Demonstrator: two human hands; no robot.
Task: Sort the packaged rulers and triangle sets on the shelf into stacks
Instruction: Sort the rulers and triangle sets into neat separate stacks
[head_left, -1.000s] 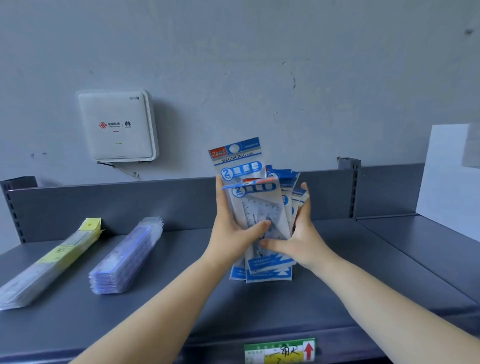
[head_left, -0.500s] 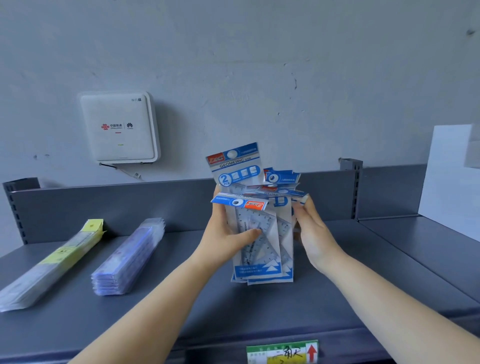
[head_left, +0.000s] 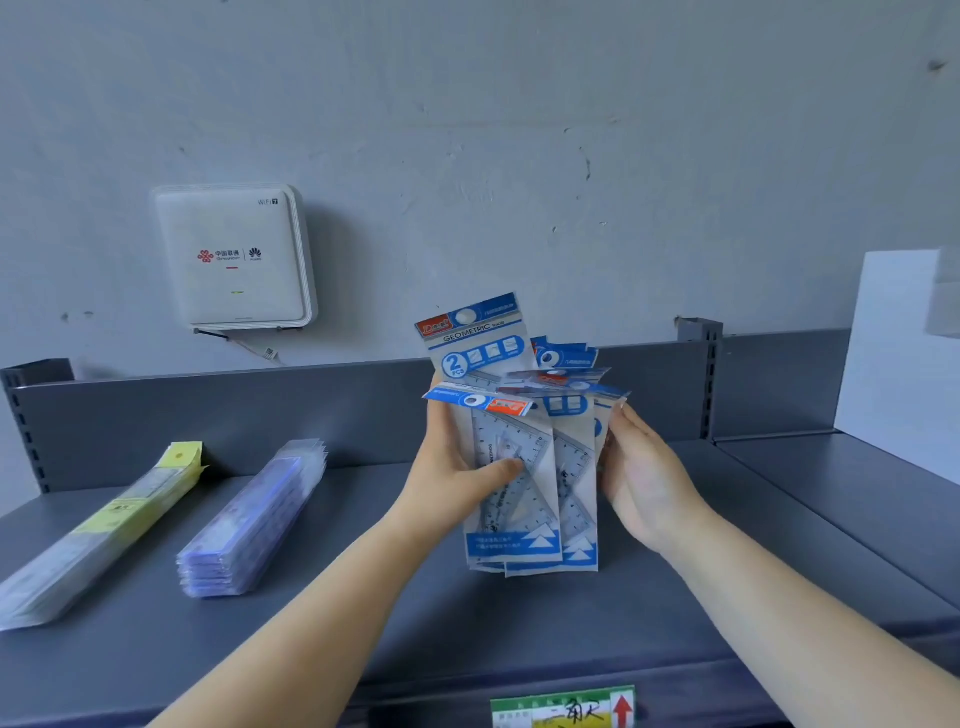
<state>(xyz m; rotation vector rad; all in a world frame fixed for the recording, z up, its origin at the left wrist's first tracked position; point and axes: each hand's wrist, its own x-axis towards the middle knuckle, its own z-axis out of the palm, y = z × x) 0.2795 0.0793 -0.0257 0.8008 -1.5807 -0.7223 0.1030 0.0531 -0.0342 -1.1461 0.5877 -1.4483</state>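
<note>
You hold the triangle sets (head_left: 524, 467) upright above the shelf (head_left: 363, 597), long axis near vertical, blue header cards at the top and blue footers with white triangles at the bottom. The packs are fanned, not squared: the rear one stands tallest, its header reading "GEOMETRIC" and "2 PCS", while the front pack's header is folded over toward you. Each clear sleeve shows a see-through set square with printed scale marks.

Your left hand (head_left: 457, 467) grips the bundle from its left side, thumb pressed across the front pack and fingers behind. Your right hand (head_left: 639, 478) lies against the bundle's right edge with fingers fairly straight, touching the packs rather than wrapped round them.

On the shelf to your left lie two stacks, both with long axes running from near-left to far-right. The yellow rulers (head_left: 104, 525), in clear sleeves with a yellow header at the far end, lie farthest left. The blue rulers (head_left: 254, 519) lie just beside them, a neat pile of clear sleeves with blue inserts, well apart from your hands.

A price label (head_left: 563, 709) with a red arrow sits on the shelf's front edge. A white router (head_left: 234, 257) hangs on the wall (head_left: 519, 130).
</note>
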